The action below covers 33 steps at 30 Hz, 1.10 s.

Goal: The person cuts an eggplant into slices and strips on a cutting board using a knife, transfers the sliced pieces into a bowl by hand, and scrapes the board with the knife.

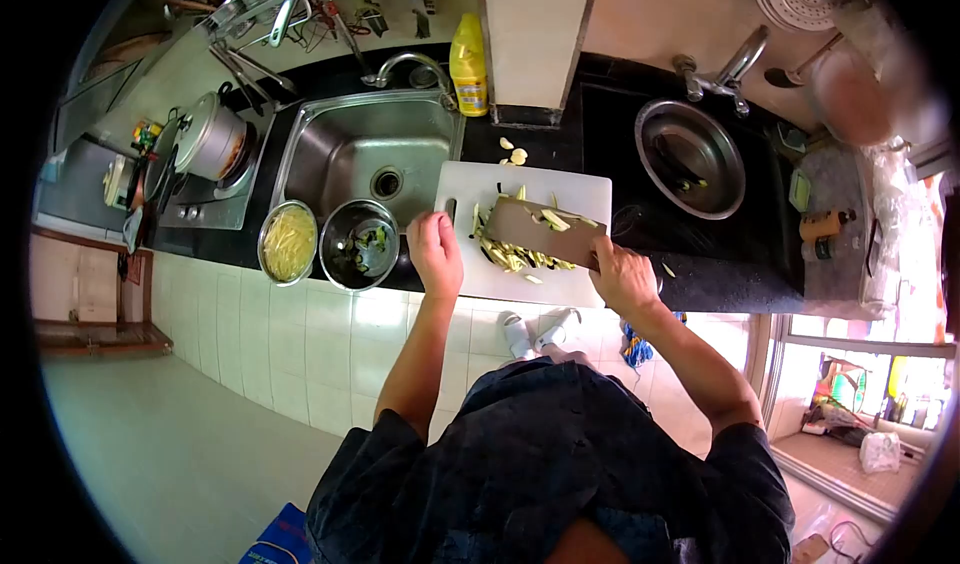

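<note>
My right hand (625, 276) is closed around the handle of a broad cleaver (525, 226), whose blade lies low over the white cutting board (590, 192). Pale strips with dark skin, which look like cut eggplant (515, 256), are heaped beside and partly beneath the blade; a few cling to its upper face. At the board's left edge is my left hand (435, 254), its fingers curled in; whether anything is inside them is hidden. Left of that hand stands a metal bowl (345, 282) with some dark-skinned scraps, and beside it another bowl (266, 264) full of pale yellow shreds.
Behind the bowls is a steel sink (300, 179) with a faucet (410, 61). Garlic cloves (515, 156) lie behind the board, near a yellow bottle (468, 69). A metal basin (650, 124) with dark vegetables sits at right. A pot (208, 142) stands on the stove.
</note>
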Each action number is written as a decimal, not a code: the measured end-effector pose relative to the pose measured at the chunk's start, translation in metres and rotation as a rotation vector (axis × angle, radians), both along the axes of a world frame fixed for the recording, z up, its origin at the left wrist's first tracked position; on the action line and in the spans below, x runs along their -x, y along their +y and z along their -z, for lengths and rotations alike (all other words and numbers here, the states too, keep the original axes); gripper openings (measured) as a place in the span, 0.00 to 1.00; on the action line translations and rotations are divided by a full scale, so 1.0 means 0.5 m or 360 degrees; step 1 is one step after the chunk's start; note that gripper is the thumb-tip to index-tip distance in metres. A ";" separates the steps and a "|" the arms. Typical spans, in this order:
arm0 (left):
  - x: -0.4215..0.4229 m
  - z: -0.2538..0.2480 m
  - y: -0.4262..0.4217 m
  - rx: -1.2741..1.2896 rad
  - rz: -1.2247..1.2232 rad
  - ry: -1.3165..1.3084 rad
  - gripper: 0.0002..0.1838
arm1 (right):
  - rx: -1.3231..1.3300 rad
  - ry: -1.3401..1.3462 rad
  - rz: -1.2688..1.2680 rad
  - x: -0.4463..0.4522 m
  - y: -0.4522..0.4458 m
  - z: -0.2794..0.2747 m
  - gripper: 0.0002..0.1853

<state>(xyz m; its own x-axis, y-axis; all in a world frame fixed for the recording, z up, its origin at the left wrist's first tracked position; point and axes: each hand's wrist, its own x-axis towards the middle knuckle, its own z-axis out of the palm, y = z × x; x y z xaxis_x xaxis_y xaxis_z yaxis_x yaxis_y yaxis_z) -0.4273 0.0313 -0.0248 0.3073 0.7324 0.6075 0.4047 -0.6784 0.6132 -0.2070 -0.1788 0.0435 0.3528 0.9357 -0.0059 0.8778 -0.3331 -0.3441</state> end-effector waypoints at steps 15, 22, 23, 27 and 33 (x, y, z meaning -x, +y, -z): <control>-0.111 0.016 -0.009 0.0128 0.1336 0.1503 0.39 | 0.0019 -0.0397 -0.0203 -0.114 -0.116 -0.008 0.08; -0.119 0.024 0.016 -0.0228 0.0816 0.0862 0.16 | -0.0370 -0.0295 0.0028 -0.156 -0.178 -0.072 0.15; -0.132 0.025 0.014 -0.0228 0.0771 0.0834 0.08 | -0.0376 -0.0203 0.0104 -0.160 -0.181 -0.071 0.15; -0.190 0.026 -0.030 -0.0273 0.0787 0.0723 0.04 | -0.0430 -0.0046 0.0319 -0.168 -0.188 -0.091 0.14; -0.357 0.075 -0.197 -0.0417 0.1392 0.0627 0.06 | -0.0553 0.0083 0.0473 -0.175 -0.210 -0.086 0.14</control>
<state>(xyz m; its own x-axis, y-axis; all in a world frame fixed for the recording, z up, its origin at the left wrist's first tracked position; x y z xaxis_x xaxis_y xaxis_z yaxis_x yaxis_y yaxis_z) -0.2490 -0.0672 -0.0623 0.8897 0.0088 0.4565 -0.1603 -0.9301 0.3304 -0.1194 -0.2836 0.0864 0.6135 0.7437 0.2654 0.7404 -0.4248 -0.5209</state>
